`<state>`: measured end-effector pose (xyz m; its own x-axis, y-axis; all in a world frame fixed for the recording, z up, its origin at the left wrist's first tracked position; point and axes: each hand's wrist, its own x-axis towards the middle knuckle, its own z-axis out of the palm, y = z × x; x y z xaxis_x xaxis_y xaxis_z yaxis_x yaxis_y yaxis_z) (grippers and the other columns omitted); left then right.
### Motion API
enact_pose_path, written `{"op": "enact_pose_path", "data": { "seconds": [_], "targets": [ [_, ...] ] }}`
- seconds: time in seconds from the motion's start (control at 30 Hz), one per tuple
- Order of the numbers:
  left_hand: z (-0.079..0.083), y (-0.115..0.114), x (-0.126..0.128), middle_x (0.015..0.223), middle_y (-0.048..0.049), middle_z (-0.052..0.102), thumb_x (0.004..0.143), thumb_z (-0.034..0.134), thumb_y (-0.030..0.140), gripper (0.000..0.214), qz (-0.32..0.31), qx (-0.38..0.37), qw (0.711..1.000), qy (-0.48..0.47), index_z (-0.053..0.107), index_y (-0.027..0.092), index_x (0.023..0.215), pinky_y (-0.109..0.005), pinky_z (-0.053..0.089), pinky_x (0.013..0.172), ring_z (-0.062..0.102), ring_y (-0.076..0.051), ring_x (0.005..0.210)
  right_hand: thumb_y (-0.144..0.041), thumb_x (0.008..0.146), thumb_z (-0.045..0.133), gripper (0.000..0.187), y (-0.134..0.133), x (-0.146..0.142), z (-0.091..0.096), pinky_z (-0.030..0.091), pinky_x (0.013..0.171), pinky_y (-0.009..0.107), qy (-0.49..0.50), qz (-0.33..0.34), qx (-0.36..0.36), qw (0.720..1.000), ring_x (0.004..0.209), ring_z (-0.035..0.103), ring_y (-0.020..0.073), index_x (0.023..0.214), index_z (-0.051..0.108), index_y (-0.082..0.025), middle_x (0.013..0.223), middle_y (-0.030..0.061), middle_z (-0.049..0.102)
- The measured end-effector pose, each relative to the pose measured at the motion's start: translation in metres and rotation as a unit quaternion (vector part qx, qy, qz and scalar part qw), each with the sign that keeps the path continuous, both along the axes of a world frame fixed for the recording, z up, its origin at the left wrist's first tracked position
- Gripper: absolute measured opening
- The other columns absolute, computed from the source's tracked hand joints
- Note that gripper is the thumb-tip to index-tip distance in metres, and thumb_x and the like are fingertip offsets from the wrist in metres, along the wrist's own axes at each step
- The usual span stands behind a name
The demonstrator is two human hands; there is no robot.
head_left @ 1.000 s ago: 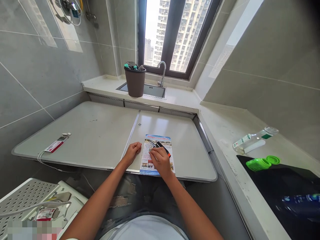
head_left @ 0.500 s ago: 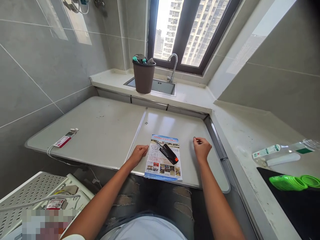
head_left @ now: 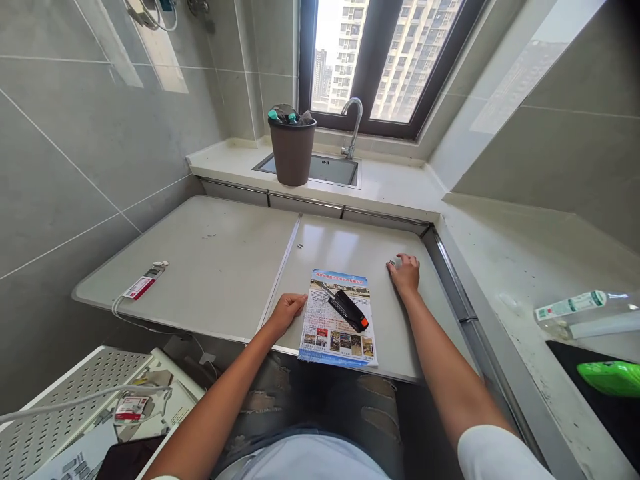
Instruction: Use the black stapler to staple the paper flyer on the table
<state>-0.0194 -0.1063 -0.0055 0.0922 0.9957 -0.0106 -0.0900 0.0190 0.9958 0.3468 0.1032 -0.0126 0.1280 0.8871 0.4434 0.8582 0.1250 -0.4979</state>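
Observation:
A black stapler (head_left: 349, 311) with an orange-red end lies on a printed flyer (head_left: 320, 319); a metal part sticks out at its far end. Beside the flyer's left edge rests my left hand (head_left: 287, 313), fingers curled closed, with nothing visible in them. My right hand (head_left: 406, 275) is on the table to the right of the flyer, thumb and index finger apart. At its fingertips is a small metal strip (head_left: 392, 263), like a piece of staples. Another small metal piece (head_left: 300, 246) lies farther back, left of centre.
The folding table (head_left: 240, 267) has a seam across it. A label-like device with a cable (head_left: 145, 283) lies at the left. Behind stand a brown bin (head_left: 293, 153), a sink and a faucet (head_left: 356, 127). A bottle (head_left: 570, 310) and a green object (head_left: 610, 378) lie on the right counter.
My right hand has moved forward over the table, its thumb and index finger now spread where they were pinched. The view has shifted slightly. My left hand stays by the flyer.

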Motion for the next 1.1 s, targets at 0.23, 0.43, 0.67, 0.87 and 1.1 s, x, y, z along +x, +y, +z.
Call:
{"op": "enact_pose_path", "data": {
  "seconds": [0.23, 0.43, 0.67, 0.87, 1.1],
  "targets": [
    [-0.002, 0.001, 0.000, 0.055, 0.0049, 0.025, 0.093, 0.059, 0.058, 0.059, 0.001, -0.014, 1.000, 0.001, 0.033, 0.020, 0.055, -0.029, 0.014, 0.054, 0.019, -0.010, 0.055, -0.037, 0.098, 0.057, 0.034, -0.077, -0.071, 0.013, 0.050, 0.105, 0.047, -0.027, 0.398, -0.067, 0.914, 0.120, 0.061, 0.0264, 0.128, 0.070, -0.026, 0.131, 0.0106, 0.068],
    [-0.002, -0.001, -0.001, 0.056, 0.0043, 0.026, 0.094, 0.058, 0.058, 0.059, 0.004, -0.008, 0.999, 0.033, 0.033, 0.020, 0.056, -0.029, 0.016, 0.056, 0.020, -0.010, 0.055, -0.033, 0.099, 0.058, 0.041, -0.088, -0.081, 0.018, 0.036, 0.120, 0.053, -0.089, 0.460, -0.091, 0.879, 0.139, 0.051, 0.0256, 0.139, 0.063, -0.037, 0.148, 0.0029, 0.059],
    [0.000, 0.000, 0.005, 0.058, 0.0036, 0.035, 0.097, 0.051, 0.062, 0.053, 0.042, -0.004, 0.999, 0.014, 0.046, 0.021, 0.064, -0.028, 0.023, 0.054, 0.029, -0.013, 0.055, -0.043, 0.093, 0.065, 0.044, -0.047, -0.066, 0.016, 0.035, 0.120, 0.053, -0.001, 0.444, -0.128, 0.887, 0.139, 0.049, 0.0298, 0.135, 0.068, -0.029, 0.147, 0.0078, 0.059],
    [0.021, 0.033, -0.002, 0.068, 0.0003, 0.055, 0.096, 0.062, 0.045, 0.029, 0.085, 0.044, 0.987, 0.133, 0.060, 0.021, 0.079, -0.028, 0.039, 0.070, 0.047, -0.017, 0.066, -0.054, 0.097, 0.056, 0.039, -0.032, -0.042, 0.015, 0.047, 0.101, 0.043, 0.184, 0.359, -0.003, 0.915, 0.108, 0.062, 0.0255, 0.110, 0.074, -0.022, 0.111, 0.0103, 0.072],
    [0.021, 0.151, -0.025, 0.130, -0.0109, 0.064, 0.083, 0.051, 0.001, 0.042, 0.144, 0.146, 0.881, 0.426, 0.070, 0.021, 0.115, -0.043, 0.042, 0.109, 0.056, -0.029, 0.119, -0.057, 0.096, 0.056, 0.060, -0.026, -0.039, 0.009, 0.028, 0.056, 0.029, 0.221, 0.352, -0.058, 0.908, 0.056, 0.029, 0.0121, 0.052, 0.036, -0.022, 0.055, -0.0037, 0.032]
  ]
}}
